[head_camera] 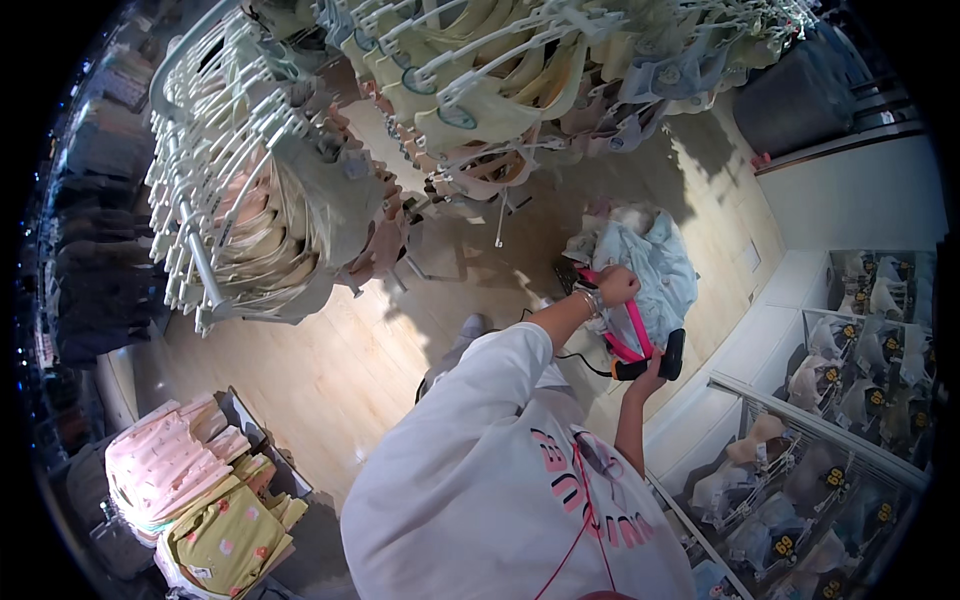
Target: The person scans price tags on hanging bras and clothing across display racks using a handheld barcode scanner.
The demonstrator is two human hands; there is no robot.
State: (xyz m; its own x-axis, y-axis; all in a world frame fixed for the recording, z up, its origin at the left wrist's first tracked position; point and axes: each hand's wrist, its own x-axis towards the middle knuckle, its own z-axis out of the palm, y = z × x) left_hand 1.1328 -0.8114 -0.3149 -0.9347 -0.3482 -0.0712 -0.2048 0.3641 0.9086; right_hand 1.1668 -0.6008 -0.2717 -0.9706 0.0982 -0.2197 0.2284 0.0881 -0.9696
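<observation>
My left hand, with a watch at the wrist, is closed around a bright pink handle that looks like a shopping basket's. Beneath and beyond it, pale blue garments lie bunched in a heap; the basket's body is mostly hidden. Close to the handle's lower end, my right hand grips a black handheld scanner with an orange collar. A black cable runs from the scanner toward my body.
Racks of bras on white hangers stand ahead and left. Folded pink garments and green ones lie at lower left. White shelving with displayed bras is on the right. A dark grey bin-like container is at upper right.
</observation>
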